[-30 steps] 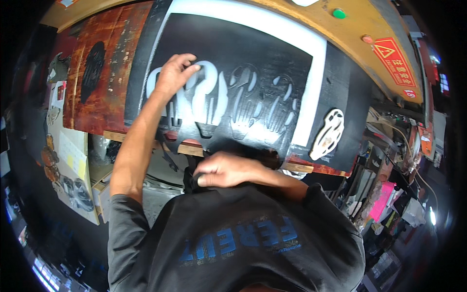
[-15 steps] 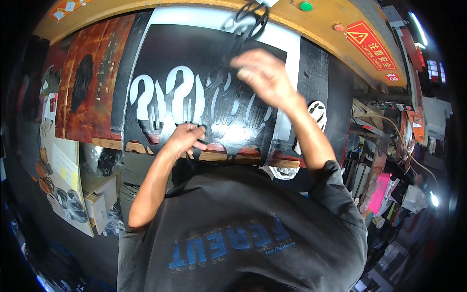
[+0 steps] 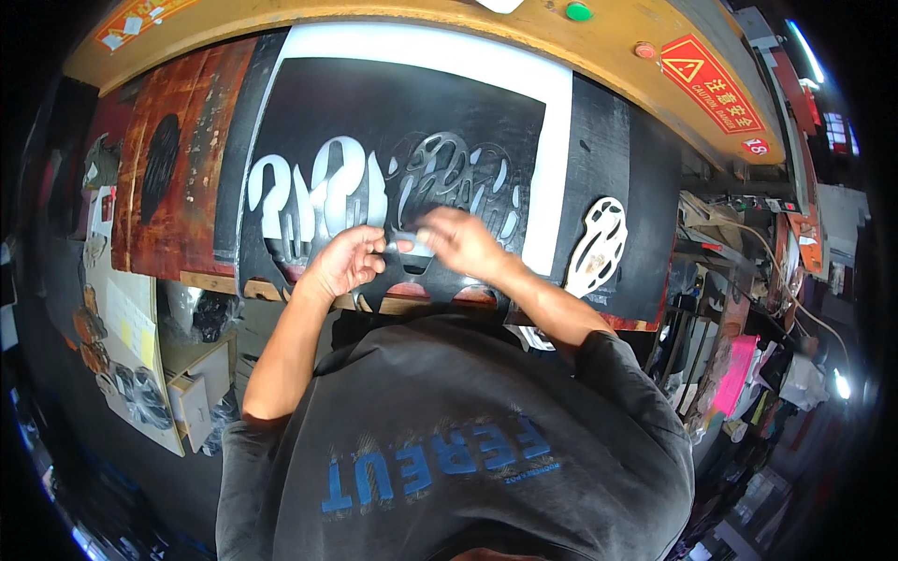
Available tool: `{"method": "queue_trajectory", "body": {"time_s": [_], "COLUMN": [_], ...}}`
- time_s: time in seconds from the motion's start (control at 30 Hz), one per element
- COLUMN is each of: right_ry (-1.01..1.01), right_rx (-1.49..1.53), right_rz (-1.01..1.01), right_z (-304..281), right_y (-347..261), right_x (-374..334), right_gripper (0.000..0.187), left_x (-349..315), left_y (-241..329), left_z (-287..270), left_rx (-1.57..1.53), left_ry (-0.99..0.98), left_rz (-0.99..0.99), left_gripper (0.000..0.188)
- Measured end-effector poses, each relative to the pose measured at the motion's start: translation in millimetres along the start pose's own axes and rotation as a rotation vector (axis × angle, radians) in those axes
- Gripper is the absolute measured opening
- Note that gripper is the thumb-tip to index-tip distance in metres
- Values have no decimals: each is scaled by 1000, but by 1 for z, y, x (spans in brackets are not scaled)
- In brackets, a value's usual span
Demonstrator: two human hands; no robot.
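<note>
Centrally, a black cut sheet [image 3: 393, 122] lay flat on a white backing board [image 3: 421, 42], near the front edge of the work surface. Both hands met at its lower middle: the left hand [image 3: 348, 262] was curled, fingers pressed onto the sheet's lower edge, and the right hand [image 3: 458, 241] pinched a dark perforated cutout piece [image 3: 440, 168] that overlapped the sheet. Whether that piece was lifted clear or still seated could not be told, since motion blur smeared it.

Two clean white openings showed on the sheet's left; further slots on the right were half covered by the piece and the right hand. One white slotted oval cutout [image 3: 597, 245] lay apart on a black panel [image 3: 622, 187] to the right. A rust-brown panel [image 3: 164, 168] stood to the left, with one dark oval on it.

Beyond ran a yellow-orange machine ledge [image 3: 374, 14] carrying one green button [image 3: 578, 11], one red button [image 3: 644, 50] and one red triangular warning sticker [image 3: 711, 79]. The person's dark shirt [image 3: 468, 449] hid the bench front. Clutter at the right rim, including something pink [image 3: 730, 374], was too distorted to identify.
</note>
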State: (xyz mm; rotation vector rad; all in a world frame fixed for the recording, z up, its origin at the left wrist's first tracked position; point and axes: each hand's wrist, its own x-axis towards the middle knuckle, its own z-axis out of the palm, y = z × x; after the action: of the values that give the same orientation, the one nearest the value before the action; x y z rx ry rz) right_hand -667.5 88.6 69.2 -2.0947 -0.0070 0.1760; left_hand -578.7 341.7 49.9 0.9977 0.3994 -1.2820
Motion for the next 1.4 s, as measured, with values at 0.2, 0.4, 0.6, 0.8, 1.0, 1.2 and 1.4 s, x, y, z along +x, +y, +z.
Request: {"method": "queue_trajectory", "body": {"time_s": [0.2,0.4,0.6,0.8,1.0,1.2,1.4], "right_ry": [-194,-230,-189,623,394,253,180], "right_rx": [262,484,556,558,19,-201,-282], "right_rz": [424,407,470,466,-238,-356,-369], "right_z": [-25,-28,-26,-128,-205,-134,-83], "right_y": [18,18,22,1,-49,-109,-99], "right_x": [28,32,35,125,172,93,34], "right_gripper": [34,31,32,30,37,32,24], "left_x": [-38,22,41,47,37,1,84], "left_y": [-4,-11,-30,-50,-43,37,139], "left_z": [54,78,58,41,43,0,0], "left_rx": [1077,450,508,1086,885,690,1246], "left_ry": [599,123,102,164,91,402,202], "left_rz": [554,99,197,635,453,529,947], "left_gripper": [41,61,40,40,35,35,28]}}
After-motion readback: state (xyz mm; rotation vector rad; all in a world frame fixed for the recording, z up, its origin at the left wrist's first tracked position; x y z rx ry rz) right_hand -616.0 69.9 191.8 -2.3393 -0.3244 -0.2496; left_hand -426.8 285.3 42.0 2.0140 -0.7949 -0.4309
